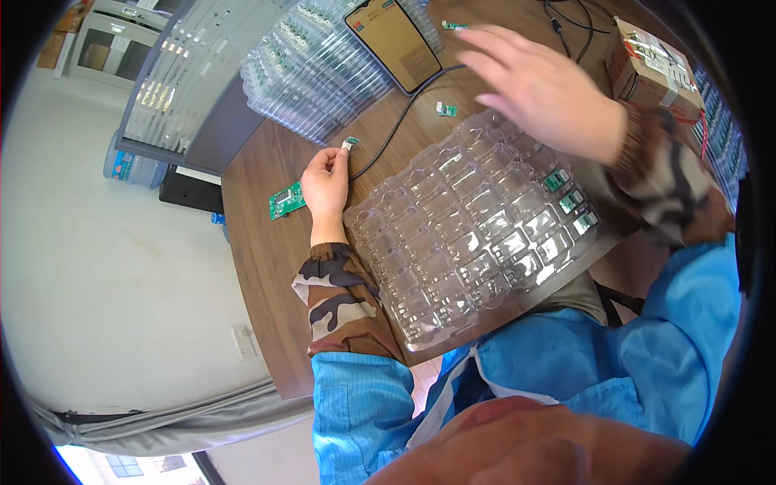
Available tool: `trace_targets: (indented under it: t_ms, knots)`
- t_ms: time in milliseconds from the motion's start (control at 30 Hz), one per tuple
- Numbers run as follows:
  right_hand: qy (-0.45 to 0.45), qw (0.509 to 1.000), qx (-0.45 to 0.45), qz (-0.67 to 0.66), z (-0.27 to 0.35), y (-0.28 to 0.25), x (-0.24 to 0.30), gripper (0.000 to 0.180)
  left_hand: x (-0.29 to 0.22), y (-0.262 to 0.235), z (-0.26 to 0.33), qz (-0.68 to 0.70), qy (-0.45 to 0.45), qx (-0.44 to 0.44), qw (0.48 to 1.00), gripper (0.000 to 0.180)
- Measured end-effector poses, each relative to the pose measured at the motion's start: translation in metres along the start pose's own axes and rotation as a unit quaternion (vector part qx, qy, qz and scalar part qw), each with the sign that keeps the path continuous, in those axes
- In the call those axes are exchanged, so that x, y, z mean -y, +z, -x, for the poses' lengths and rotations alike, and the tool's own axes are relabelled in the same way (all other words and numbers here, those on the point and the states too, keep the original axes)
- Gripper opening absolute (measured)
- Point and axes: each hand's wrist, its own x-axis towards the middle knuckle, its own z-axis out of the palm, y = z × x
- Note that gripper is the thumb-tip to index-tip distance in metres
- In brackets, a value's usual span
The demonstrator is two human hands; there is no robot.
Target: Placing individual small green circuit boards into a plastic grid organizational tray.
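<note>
Occupying the near part of a brown wooden table (259,267), a clear plastic blister tray (453,242) lies flat, its lower corner overhanging the table edge toward the person's lap. Bare wood is free to its left, up to the table's left edge; stacked clear trays (315,65) and a phone (394,40) with its black cable (396,129) close off the far side, a taped cardboard box (655,69) the far right.

Left hand (326,184): fingers pinched narrowly on a small green module (349,144), held just left of the tray, near the cable.
Right hand (540,89): open, fingers spread, holding nothing, blurred above the tray's far edge.

Tray pockets mostly vacant; three green modules (570,200) sit at its right side. A loose green circuit board (286,200) lies left of the left hand; another small module (446,108) lies beyond the tray.
</note>
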Motion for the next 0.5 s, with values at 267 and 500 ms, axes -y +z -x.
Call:
trace_targets:
  t_ms: [267, 500]
  knots:
    - [0.063, 0.993, -0.084, -0.054, -0.057, 0.088, -0.006, 0.047, -0.003, -0.004, 0.003, -0.003, 0.008, -0.011, 1.000, 0.018]
    - [0.058, 0.992, -0.017, -0.113, -0.068, 0.081, -0.012, 0.049, -0.007, -0.002, 0.003, 0.007, -0.009, -0.007, 1.000, 0.017]
